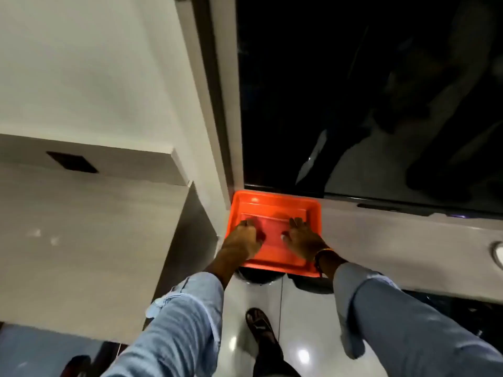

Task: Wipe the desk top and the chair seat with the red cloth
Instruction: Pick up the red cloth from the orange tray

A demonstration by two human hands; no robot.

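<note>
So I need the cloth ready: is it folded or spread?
Folded: the cloth lies as a flat rectangle in the tray.

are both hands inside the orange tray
Yes, the left hand and right hand both reach into the orange tray, resting on the reddish cloth in it.

- Your left hand [241, 240] and right hand [303, 240] rest side by side in the tray [275, 202].
- The tray sits between the surface [81, 240] on your left and the ledge [408, 240] on your right.
</note>
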